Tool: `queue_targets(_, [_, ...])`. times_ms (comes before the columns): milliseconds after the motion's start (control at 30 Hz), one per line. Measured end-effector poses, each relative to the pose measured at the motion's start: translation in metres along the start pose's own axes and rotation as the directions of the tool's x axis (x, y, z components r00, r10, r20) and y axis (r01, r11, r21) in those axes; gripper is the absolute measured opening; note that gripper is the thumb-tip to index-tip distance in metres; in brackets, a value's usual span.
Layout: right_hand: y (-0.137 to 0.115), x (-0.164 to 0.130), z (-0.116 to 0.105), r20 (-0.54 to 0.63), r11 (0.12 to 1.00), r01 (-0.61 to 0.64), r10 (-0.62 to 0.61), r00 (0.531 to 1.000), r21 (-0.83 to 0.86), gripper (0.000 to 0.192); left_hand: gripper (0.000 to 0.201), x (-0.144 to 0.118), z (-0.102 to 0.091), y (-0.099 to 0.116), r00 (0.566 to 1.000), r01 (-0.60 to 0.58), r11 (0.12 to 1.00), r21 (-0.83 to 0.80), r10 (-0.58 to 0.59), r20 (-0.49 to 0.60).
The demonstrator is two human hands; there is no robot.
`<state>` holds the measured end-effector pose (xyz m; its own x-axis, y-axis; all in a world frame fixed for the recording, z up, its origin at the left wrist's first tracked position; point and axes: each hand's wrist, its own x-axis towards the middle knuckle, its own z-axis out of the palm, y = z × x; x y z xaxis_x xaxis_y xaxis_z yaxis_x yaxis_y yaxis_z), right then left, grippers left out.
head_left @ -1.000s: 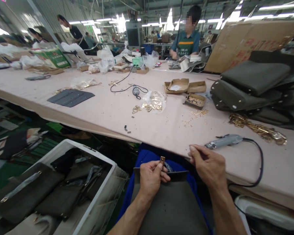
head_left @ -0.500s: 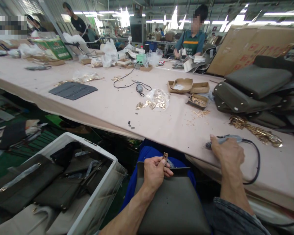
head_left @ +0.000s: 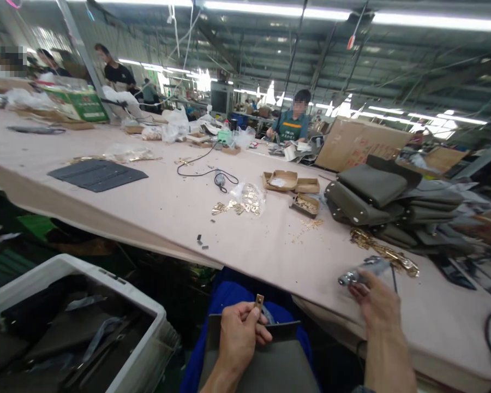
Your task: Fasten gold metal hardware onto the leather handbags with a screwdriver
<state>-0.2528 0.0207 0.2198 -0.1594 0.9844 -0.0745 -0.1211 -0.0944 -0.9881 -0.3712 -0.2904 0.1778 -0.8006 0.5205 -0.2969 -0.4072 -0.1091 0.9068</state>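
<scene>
My left hand (head_left: pixel 239 330) pinches a small gold metal plate (head_left: pixel 259 301) with a hole in it, between thumb and fingers. That hand rests at the upper edge of a dark olive leather-like bag piece (head_left: pixel 265 363) on my lap. Over the table's front edge, my right hand (head_left: pixel 378 303) is closed around a grey electric screwdriver (head_left: pixel 358 273), its tip pointing left. The screwdriver is slightly blurred. Behind it lies a bundle of gold metal strips (head_left: pixel 387 254).
A white crate (head_left: pixel 145 327) of dark bags stands at lower left. On the table (head_left: pixel 262 245) are a bag of gold plates (head_left: pixel 247 199), small cardboard boxes (head_left: pixel 284 180), a dark flat panel (head_left: pixel 98 174) and stacked olive bags (head_left: pixel 372 185). A co-worker (head_left: pixel 292 123) sits across.
My view has tilted up and turned right. My right hand now has the screwdriver raised in its grip, where before the hand lay over it on the table. My left hand keeps the gold plate.
</scene>
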Motion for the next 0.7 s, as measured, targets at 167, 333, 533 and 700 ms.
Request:
queue_targets(167, [-0.028, -0.012, -0.018, 0.293, 0.893, -0.109, -0.026, 0.956, 0.436, 0.041, 0.056, 0.002, 0.000, 0.000, 1.000, -0.004, 1.000, 0.002, 0.004, 0.010])
queue_targets(333, [-0.059, -0.003, 0.007, 0.366, 0.869, -0.217, 0.044, 0.930, 0.446, 0.024, 0.057, 0.005, 0.001, 0.000, 1.000, 0.002, 1.000, 0.028, -0.003, 0.031])
queue_targets(533, [-0.066, 0.011, 0.063, 0.304, 0.839, -0.021, -0.173, 0.937, 0.543, 0.025, 0.060, 0.006, 0.002, 0.000, 0.999, -0.004, 0.998, 0.059, 0.002, 0.033])
queue_targets(700, [-0.027, 0.030, 0.099, 0.283, 0.824, -0.208, 0.060, 0.957, 0.528, 0.036, 0.063, 0.008, 0.001, -0.005, 1.000, 0.019, 0.997, 0.073, -0.021, 0.021])
